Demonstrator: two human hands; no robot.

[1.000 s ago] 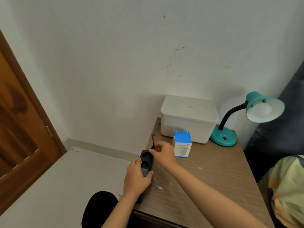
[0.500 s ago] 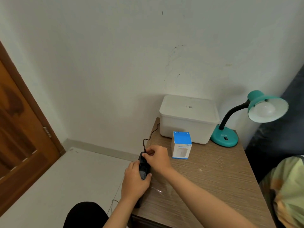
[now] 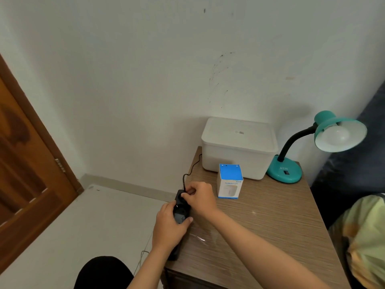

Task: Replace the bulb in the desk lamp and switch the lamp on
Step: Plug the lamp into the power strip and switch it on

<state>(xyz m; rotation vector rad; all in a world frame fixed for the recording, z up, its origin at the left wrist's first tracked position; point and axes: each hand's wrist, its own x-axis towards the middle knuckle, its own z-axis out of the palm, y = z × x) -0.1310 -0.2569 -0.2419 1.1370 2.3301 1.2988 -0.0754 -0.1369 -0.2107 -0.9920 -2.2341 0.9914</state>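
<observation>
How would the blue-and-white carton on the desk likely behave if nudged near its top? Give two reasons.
The carton would probably tip rather than slide: it stands upright, taller than wide, on a small base. It is likely light, being thin card, so a soft push may topple it toward the white bin behind.

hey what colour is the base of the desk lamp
Teal, matching its shade; the base carries a small black switch. The head view, the only one, shows it clearly.

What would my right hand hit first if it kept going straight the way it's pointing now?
The right hand points left toward the table edge, fingers pinching the plug at the black power strip. So the strip comes first; beyond it lies only open floor, though depth is hard to judge.
</observation>
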